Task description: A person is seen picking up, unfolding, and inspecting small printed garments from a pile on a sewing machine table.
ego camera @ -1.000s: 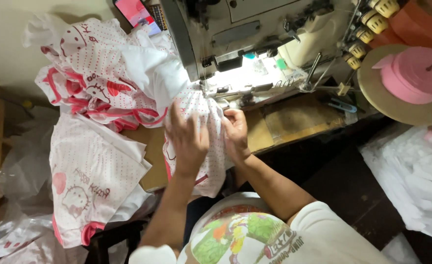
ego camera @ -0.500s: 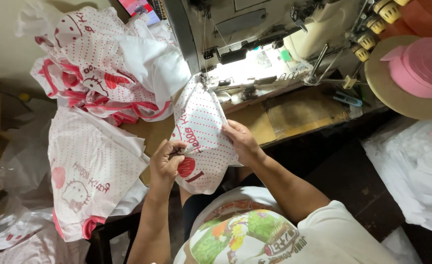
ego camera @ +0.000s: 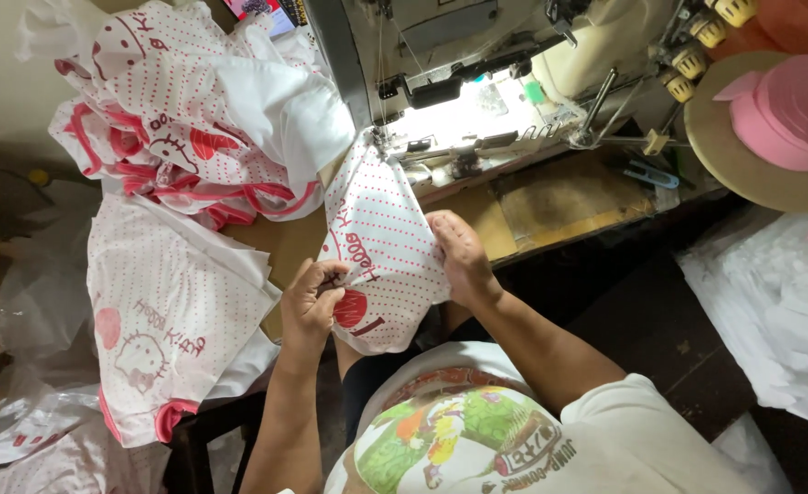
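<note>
Both the left hand [ego camera: 311, 297] and right hand [ego camera: 457, 256] pinch the dotted white fabric piece [ego camera: 381, 238], its top corner at twelve o'clock under the sewing machine [ego camera: 477, 119]; feeding the seam evenly seems the step in hand.

Both hands' grip on dotted cloth [ego camera: 381, 247]

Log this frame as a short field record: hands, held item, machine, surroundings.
left hand: grips lower edge of dotted cloth
right hand: grips right edge of same cloth
cloth: white, red dots and red print, top corner at sewing machine
machine: lit work area, on wooden table
left of table: pile of garments in matching print
right: pink tape roll on a round disc
</note>
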